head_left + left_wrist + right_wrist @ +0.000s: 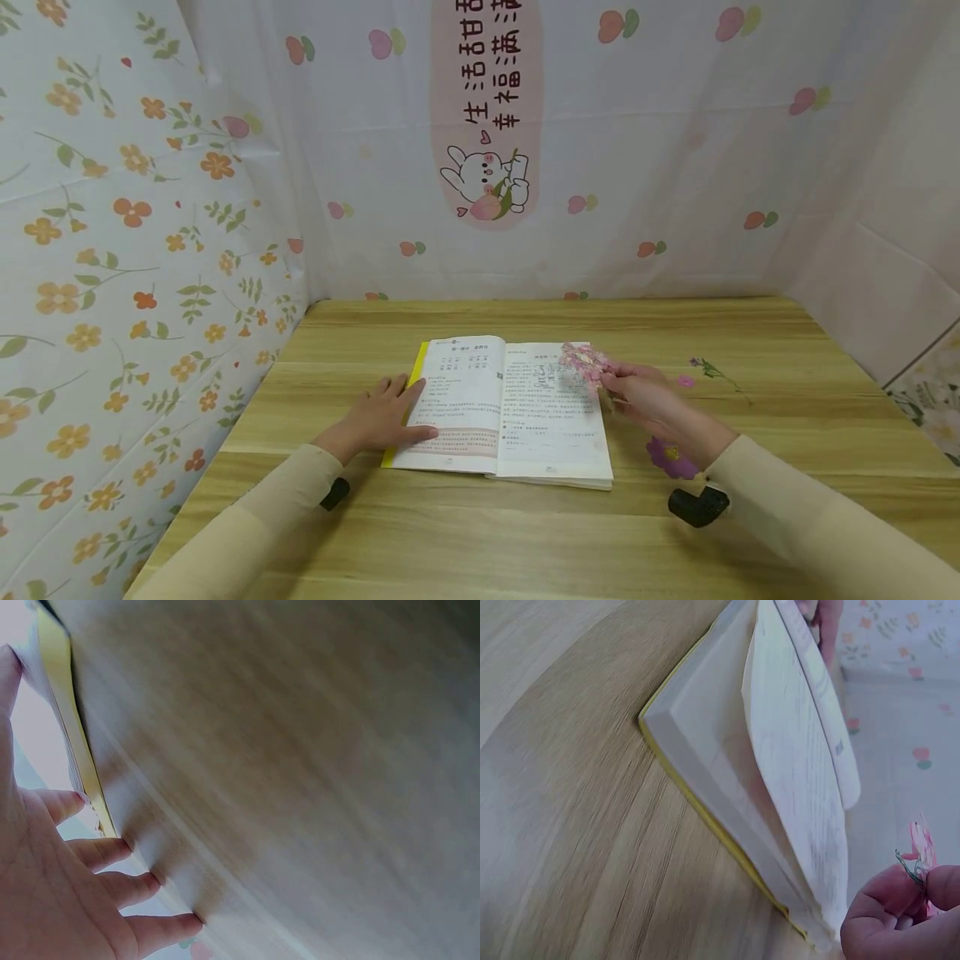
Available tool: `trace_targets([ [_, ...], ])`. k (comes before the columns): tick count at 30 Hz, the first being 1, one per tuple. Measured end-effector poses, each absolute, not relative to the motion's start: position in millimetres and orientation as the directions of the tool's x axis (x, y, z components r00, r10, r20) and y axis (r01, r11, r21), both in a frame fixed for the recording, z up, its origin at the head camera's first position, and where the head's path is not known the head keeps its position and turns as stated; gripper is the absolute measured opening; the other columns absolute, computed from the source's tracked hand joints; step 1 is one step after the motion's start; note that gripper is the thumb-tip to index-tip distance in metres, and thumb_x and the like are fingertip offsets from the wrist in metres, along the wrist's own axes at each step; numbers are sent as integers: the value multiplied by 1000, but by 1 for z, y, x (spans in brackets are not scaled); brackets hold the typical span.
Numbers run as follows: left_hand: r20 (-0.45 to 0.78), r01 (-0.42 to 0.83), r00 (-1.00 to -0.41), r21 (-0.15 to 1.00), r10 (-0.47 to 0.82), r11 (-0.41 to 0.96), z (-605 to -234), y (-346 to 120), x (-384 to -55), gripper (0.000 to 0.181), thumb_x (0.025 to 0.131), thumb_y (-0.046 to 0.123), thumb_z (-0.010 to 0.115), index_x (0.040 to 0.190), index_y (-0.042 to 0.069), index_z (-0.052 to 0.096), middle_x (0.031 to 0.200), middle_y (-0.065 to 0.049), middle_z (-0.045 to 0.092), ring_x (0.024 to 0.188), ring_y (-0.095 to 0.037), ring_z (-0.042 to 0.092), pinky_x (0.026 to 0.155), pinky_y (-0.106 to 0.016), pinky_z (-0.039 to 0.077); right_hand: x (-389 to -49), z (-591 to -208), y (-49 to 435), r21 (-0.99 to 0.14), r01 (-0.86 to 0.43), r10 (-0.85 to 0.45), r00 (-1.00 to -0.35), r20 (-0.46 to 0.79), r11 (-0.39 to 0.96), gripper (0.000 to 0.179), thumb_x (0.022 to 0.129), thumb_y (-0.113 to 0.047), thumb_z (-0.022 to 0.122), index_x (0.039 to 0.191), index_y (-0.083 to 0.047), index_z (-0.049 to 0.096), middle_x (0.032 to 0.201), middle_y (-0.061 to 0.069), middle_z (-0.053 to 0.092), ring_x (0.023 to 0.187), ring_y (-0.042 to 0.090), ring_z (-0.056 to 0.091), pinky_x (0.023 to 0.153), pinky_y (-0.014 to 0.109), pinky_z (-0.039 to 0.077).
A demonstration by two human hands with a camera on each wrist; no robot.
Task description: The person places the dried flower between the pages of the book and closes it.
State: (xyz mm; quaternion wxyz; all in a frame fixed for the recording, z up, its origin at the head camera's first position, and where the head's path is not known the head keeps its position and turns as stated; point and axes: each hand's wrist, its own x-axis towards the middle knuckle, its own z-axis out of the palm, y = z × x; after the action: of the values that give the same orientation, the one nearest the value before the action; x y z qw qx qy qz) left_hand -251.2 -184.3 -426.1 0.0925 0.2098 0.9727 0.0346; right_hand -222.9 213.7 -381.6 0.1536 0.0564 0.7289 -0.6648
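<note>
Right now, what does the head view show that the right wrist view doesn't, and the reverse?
Only the head view shows the purple flower and flowering sprig on the table, and the rabbit drawing on the back cloth.

Only the right wrist view shows a page bowing up off those beneath.

Both show the open book, the right hand pinching a pink flower, and at least part of the left hand.
</note>
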Motion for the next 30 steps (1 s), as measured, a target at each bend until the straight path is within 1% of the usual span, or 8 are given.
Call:
trace_targets([
  [4,-163,405,-893,112,418,908,-426,-185,-251,98,83,76,49,155,15,26,153,-20,27,135,-43,28,98,-66,29,-229,-385,198,-950,286,-111,-948,-300,126,14,103,-9,47,108,4,49,98,4,46,88,18,42,76,32,39],
  [6,-166,402,-894,112,416,909,-427,-185,-251,98,83,77,49,156,16,25,154,-19,27,136,-43,27,99,-66,28,-231,-386,191,-947,289,-104,-947,-304,140,16,103,-9,47,110,5,50,100,5,46,88,18,41,76,32,38],
  [9,-164,399,-895,115,414,909,-428,-186,-252,98,83,77,49,156,16,25,154,-19,26,137,-43,27,99,-67,28,-235,-389,180,-941,308,-81,-944,-321,141,19,102,-8,49,115,6,51,100,5,48,85,17,42,73,29,40],
  [13,-164,398,-896,121,414,909,-427,-186,-252,97,83,76,49,155,15,25,154,-19,26,136,-43,28,97,-68,29,-241,-393,167,-930,346,-57,-933,-355,124,20,101,-8,51,116,6,52,96,6,51,76,14,45,65,25,43],
  [18,-166,399,-894,126,416,908,-425,-185,-251,96,84,75,50,155,15,26,154,-19,27,136,-43,28,97,-67,31,-245,-400,152,-922,378,-50,-923,-383,85,20,100,-4,52,117,6,53,95,8,56,68,12,49,61,25,46],
  [23,-166,401,-894,117,416,908,-426,-185,-252,97,83,76,49,155,15,27,153,-19,27,135,-43,29,97,-66,30,-247,-404,141,-921,380,-46,-922,-385,88,17,98,-3,56,112,7,55,92,7,58,66,12,53,61,24,49],
  [30,-175,403,-893,102,415,910,-427,-184,-252,98,82,78,48,155,16,26,154,-18,26,136,-42,28,98,-66,30,-248,-408,131,-920,375,-42,-923,-382,117,10,95,-3,60,97,5,55,75,7,58,59,12,55,57,24,50],
])
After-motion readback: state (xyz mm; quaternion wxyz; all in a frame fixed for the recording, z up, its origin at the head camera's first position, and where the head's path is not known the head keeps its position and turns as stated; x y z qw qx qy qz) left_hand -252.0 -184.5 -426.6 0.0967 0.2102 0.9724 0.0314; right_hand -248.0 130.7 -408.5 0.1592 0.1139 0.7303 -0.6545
